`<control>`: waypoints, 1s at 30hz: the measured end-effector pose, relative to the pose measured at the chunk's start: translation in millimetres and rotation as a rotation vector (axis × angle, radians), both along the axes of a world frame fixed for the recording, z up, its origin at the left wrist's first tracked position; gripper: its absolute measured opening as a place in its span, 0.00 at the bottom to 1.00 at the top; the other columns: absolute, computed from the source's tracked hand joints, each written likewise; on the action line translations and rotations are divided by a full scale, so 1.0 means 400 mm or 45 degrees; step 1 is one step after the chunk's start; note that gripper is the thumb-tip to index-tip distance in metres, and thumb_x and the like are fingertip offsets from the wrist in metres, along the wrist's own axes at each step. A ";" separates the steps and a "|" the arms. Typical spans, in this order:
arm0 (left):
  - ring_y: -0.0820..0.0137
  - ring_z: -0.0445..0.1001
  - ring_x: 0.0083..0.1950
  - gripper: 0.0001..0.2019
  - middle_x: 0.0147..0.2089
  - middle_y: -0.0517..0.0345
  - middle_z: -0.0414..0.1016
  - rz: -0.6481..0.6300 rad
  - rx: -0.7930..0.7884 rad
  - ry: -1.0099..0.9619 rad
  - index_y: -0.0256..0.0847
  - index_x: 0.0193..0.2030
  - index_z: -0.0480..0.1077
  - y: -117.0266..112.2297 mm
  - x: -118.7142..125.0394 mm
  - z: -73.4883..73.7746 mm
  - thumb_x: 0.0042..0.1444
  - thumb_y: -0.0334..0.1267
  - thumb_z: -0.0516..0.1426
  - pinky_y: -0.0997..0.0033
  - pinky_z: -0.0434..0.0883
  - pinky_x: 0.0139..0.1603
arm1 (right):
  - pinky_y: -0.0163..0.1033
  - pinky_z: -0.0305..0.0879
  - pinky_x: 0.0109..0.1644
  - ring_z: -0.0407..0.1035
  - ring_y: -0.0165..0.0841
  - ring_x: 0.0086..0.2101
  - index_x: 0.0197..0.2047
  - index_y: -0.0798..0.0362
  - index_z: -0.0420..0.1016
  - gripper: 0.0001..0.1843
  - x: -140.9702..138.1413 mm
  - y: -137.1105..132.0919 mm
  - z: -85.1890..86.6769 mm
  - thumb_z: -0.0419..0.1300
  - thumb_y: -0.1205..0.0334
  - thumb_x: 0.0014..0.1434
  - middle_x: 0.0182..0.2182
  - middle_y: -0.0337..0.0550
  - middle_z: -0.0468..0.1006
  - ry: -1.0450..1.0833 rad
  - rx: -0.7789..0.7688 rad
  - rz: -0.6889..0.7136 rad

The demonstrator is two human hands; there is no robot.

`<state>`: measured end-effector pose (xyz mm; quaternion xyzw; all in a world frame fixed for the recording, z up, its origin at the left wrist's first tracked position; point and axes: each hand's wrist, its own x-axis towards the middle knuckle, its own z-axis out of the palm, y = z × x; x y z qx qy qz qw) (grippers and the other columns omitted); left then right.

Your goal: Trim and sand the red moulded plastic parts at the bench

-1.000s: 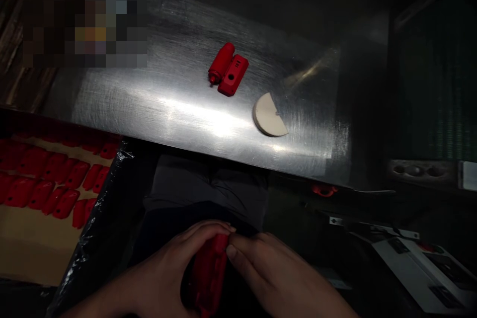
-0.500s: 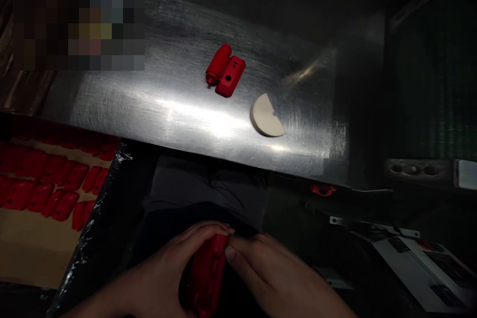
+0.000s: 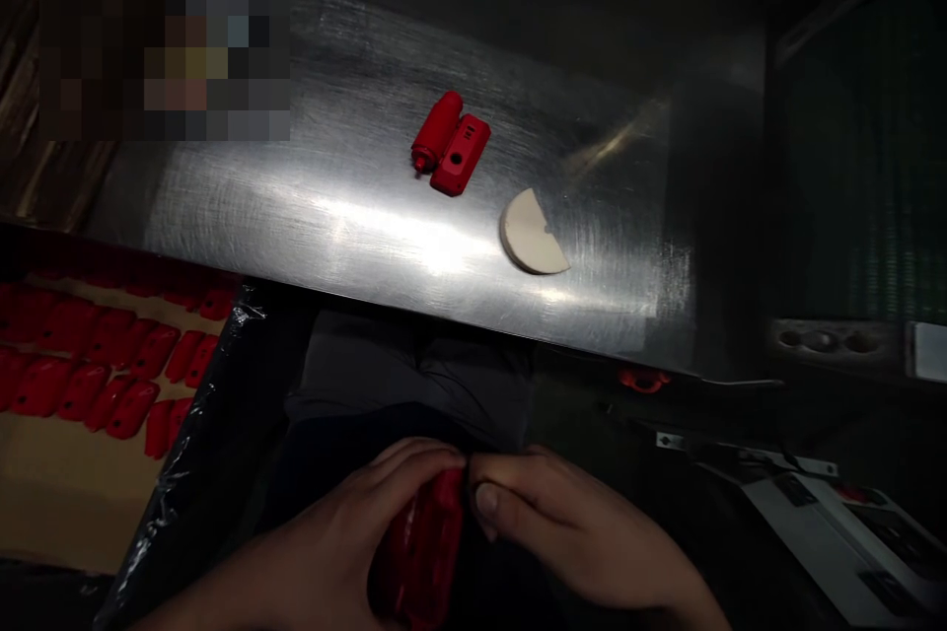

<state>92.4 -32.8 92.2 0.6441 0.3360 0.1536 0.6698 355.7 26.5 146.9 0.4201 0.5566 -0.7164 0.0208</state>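
My left hand [image 3: 332,532] is wrapped round a red moulded plastic part [image 3: 425,547], held low over my lap. My right hand [image 3: 558,518] is closed in a pinch beside the upper end of that part, thumb against the bent forefinger. Whatever is between those fingertips is too small and dark to make out. On the metal table ahead lies another red plastic piece [image 3: 451,143], made up of a rounded barrel side and a flat side with a dark hole. Nearer to me on the table is a beige half-disc [image 3: 531,235] with a small notch in its straight edge.
The shiny metal table [image 3: 296,246] has its front edge above my lap. At the left, a cardboard-lined box [image 3: 66,503] edged with dark plastic film holds rows of several red parts [image 3: 133,404]. A pale boxy device [image 3: 821,542] is at the lower right.
My right hand has shifted a little right, away from the upper end of the red part. My left hand has moved slightly right with the part still in it.
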 end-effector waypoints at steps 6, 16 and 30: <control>0.43 0.67 0.74 0.65 0.75 0.47 0.66 0.014 0.164 0.102 0.63 0.79 0.38 0.006 0.017 0.011 0.45 0.45 0.78 0.43 0.71 0.74 | 0.36 0.64 0.37 0.71 0.32 0.38 0.41 0.48 0.74 0.07 -0.011 -0.061 -0.031 0.62 0.55 0.72 0.38 0.38 0.75 -0.112 0.216 -0.380; 0.38 0.66 0.75 0.63 0.76 0.43 0.65 -0.067 0.239 0.233 0.64 0.78 0.29 0.006 0.012 0.031 0.53 0.47 0.74 0.32 0.73 0.71 | 0.33 0.71 0.40 0.75 0.30 0.36 0.42 0.46 0.82 0.04 -0.037 -0.142 -0.076 0.65 0.61 0.71 0.37 0.38 0.80 0.033 0.505 -0.654; 0.41 0.67 0.76 0.63 0.76 0.42 0.67 -0.063 0.364 0.186 0.58 0.79 0.33 0.009 0.011 0.043 0.50 0.42 0.75 0.32 0.66 0.77 | 0.35 0.57 0.32 0.58 0.30 0.29 0.33 0.48 0.67 0.22 0.017 -0.103 -0.083 0.61 0.40 0.70 0.30 0.34 0.64 0.049 0.295 -0.879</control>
